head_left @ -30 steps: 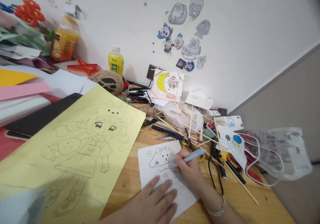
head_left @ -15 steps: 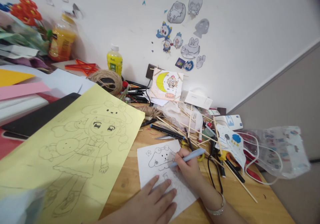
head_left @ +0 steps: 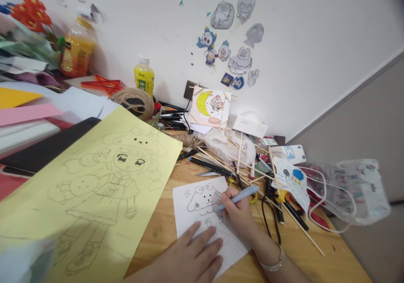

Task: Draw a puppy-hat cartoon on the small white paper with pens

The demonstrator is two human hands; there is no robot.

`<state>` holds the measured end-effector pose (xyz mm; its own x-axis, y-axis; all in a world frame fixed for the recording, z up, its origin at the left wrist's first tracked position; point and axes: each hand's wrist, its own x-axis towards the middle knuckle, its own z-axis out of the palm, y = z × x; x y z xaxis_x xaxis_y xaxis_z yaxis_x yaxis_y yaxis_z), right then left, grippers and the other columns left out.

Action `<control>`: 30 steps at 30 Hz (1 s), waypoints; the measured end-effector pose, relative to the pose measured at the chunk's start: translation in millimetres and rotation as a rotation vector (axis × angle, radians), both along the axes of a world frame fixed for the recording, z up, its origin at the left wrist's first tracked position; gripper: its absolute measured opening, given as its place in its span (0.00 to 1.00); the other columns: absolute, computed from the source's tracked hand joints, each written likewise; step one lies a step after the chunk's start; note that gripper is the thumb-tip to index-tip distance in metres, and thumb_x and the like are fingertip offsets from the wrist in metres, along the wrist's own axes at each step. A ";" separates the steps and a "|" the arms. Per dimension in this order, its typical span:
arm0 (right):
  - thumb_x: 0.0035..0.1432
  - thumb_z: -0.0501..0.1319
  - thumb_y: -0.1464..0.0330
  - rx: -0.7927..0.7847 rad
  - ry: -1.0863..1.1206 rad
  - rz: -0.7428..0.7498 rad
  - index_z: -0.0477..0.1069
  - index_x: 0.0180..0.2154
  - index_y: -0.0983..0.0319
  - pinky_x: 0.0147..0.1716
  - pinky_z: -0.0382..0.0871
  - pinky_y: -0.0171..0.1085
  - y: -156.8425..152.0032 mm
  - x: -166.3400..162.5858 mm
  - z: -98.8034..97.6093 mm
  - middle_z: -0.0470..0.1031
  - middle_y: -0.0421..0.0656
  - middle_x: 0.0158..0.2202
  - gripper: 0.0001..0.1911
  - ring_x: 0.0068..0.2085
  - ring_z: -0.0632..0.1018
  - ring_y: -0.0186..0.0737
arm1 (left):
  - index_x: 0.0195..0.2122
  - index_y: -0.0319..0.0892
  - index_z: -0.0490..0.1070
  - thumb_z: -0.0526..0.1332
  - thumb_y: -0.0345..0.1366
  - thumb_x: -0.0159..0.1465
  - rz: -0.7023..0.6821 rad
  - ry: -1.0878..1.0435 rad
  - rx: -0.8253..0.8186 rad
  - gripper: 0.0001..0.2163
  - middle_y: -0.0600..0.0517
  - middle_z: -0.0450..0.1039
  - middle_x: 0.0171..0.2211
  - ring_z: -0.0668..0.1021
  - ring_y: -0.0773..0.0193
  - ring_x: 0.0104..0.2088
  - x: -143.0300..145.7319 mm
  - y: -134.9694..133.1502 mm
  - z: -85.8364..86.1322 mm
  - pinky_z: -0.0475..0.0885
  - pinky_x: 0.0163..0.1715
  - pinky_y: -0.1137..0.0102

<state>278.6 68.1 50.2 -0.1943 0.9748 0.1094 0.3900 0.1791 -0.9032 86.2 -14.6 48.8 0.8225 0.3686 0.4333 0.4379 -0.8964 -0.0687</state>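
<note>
My right hand [head_left: 237,210] is closed round a light blue pen [head_left: 242,195], its tip low on a white sheet [head_left: 182,201]. The tip touches or nearly touches the paper beneath a drawn dog-like head with a bow; I cannot tell which. Flat on the lower part of that sheet lies my left hand [head_left: 192,253], fingers spread, hiding some of the drawing. To the left is a large yellow sheet [head_left: 158,148] with a pencil drawing of a girl in a dog-eared hat. Fainter lines on the white sheet are partly covered by both hands.
Behind the sheet lie scissors [head_left: 206,174], a blue-black marker [head_left: 210,165] and several thin wooden sticks [head_left: 304,228]. A twine coil [head_left: 139,102], a yellow drink bottle [head_left: 144,76] and a framed moon picture [head_left: 211,107] stand along the wall. At right lies a plastic bag [head_left: 362,190].
A few more short dark strokes show under the dog-like head near the pen tip. My right hand has barely shifted, and my left hand stays in place.
</note>
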 end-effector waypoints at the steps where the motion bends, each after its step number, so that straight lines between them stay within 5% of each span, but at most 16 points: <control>1: 0.54 0.54 0.64 -0.001 0.005 0.001 0.53 0.19 0.57 0.20 0.55 0.32 -0.3 -0.4 0.3 0.57 0.33 0.16 0.15 0.20 0.62 0.32 | 0.53 0.39 0.70 0.54 0.36 0.70 -0.001 0.002 0.001 0.14 0.48 0.73 0.53 0.72 0.54 0.53 0.0 -0.1 -0.2 0.57 0.54 0.60; 30: 0.53 0.53 0.65 0.042 -0.002 0.002 0.55 0.19 0.58 0.20 0.55 0.32 3.5 6.3 -1.3 0.57 0.34 0.16 0.13 0.20 0.61 0.32 | 0.53 0.40 0.69 0.51 0.35 0.72 -0.002 0.020 0.046 0.13 0.50 0.73 0.53 0.72 0.54 0.53 0.2 0.7 -2.1 0.58 0.54 0.60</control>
<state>284.9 71.6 49.0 -0.1968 0.9690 0.1493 0.3918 0.2173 -0.8940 86.4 -13.9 46.7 0.8319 0.3471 0.4330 0.4343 -0.8929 -0.1187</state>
